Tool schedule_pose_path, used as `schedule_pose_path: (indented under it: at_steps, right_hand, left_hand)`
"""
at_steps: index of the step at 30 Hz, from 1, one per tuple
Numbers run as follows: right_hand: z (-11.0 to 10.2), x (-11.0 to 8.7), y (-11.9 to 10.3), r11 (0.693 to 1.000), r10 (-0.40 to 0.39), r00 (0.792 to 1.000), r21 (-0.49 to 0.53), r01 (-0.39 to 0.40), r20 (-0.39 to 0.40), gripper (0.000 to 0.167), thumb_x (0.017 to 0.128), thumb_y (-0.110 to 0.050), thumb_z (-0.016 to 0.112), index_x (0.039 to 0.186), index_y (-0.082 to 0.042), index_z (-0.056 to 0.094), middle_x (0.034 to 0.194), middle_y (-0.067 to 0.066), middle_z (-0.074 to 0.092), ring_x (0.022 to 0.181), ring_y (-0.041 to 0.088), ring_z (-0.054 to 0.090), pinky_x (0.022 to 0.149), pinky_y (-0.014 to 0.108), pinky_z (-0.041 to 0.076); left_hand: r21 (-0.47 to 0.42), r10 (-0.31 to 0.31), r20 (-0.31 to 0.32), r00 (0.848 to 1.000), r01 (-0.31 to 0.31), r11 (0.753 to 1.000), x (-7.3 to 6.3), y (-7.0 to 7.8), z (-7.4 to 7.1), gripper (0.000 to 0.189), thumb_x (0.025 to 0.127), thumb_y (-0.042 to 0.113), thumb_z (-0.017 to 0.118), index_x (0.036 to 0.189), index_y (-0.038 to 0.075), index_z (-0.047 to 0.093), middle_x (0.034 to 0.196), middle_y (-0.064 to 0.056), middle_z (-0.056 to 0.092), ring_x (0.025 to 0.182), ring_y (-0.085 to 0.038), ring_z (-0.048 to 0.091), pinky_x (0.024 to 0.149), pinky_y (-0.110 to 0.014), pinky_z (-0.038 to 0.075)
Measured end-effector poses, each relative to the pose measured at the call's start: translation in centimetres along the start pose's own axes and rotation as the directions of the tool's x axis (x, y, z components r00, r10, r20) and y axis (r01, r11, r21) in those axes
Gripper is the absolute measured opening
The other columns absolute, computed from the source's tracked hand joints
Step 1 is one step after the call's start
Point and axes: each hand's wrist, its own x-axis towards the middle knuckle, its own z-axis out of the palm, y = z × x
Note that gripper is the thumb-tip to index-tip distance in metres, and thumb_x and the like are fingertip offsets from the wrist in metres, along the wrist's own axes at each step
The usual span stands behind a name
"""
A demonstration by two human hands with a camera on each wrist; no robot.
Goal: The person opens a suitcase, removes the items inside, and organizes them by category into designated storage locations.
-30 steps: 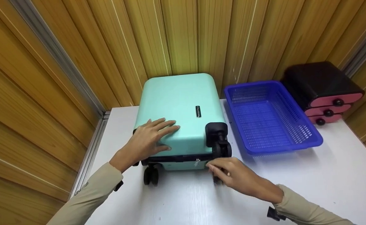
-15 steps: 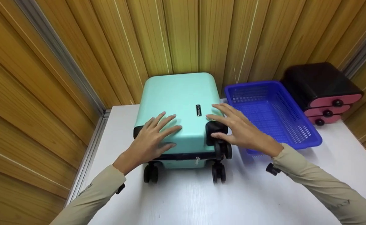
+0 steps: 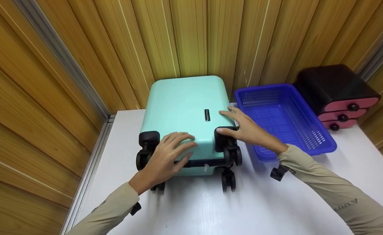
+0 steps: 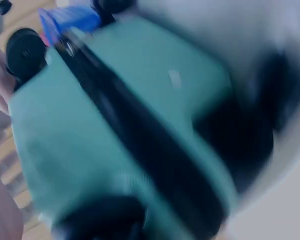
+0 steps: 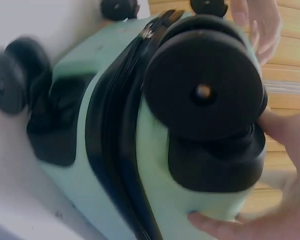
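Note:
A mint-green hard-shell suitcase (image 3: 185, 101) lies flat, its wheeled end facing me. Black caster wheels (image 3: 228, 179) stick out at its corners, and a dark zipper band (image 5: 121, 105) runs round the middle of its side. My left hand (image 3: 168, 158) is over the near edge, left of centre, with loosely bent fingers; whether it touches the shell is unclear. In the blurred left wrist view the zipper side (image 4: 65, 125) of the case fills the frame. My right hand (image 3: 247, 129) rests at the near right corner, fingers extended along the shell and thumb on the black wheel mount (image 5: 217, 165).
To the right of the case stands a blue plastic basket (image 3: 270, 125) with perforated walls. A black box with pink drawers (image 3: 348, 106) is behind it at the far right. Wood-panelled walls (image 3: 191, 39) border the white table (image 3: 198, 209) at the back and sides.
My right hand has left the zipper side, where it was lower down, and risen to the near right corner. My left hand has slid nearer and rightward, uncovering the left wheel. The suitcase stays put.

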Motion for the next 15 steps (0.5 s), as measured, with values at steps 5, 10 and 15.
schedule_pose_path:
  at_steps: [5,10,15]
  right_hand:
    - [-0.3,1.1,0.0,0.966,0.167,0.985,0.194,-0.171,0.038,0.099,0.097,-0.047,0.071,0.167,-0.004,0.016,0.163,0.032,0.032,0.144,0.047,0.044,0.108,0.056,0.049]
    - [-0.7,1.5,-0.1,0.948,0.217,0.973,0.219,-0.230,0.082,0.100,0.098,-0.044,0.070,0.168,-0.004,0.010,0.161,0.035,0.033,0.137,0.048,0.051,0.089,0.046,0.059]
    - [-0.9,1.5,-0.3,0.934,0.237,0.967,0.250,-0.254,0.096,0.101,0.098,-0.042,0.071,0.168,-0.004,0.008,0.164,0.036,0.027,0.148,0.050,0.037,0.098,0.057,0.056]
  left_hand:
    - [-0.373,-0.141,-0.026,0.990,0.121,0.920,-1.1,2.7,1.7,0.018,0.099,0.003,0.070,0.115,0.012,0.074,0.119,0.000,0.070,0.111,-0.017,0.067,0.097,-0.036,0.056]
    - [-0.543,-0.450,0.265,0.853,0.518,0.661,-2.4,4.9,3.5,0.018,0.105,0.011,0.064,0.121,0.007,0.072,0.120,-0.003,0.073,0.109,-0.019,0.069,0.091,-0.035,0.060]
    - [-0.580,-0.607,0.516,0.605,0.768,0.272,-2.9,5.6,4.4,0.035,0.105,0.015,0.064,0.132,-0.008,0.064,0.132,-0.024,0.068,0.120,-0.033,0.067,0.097,-0.039,0.058]
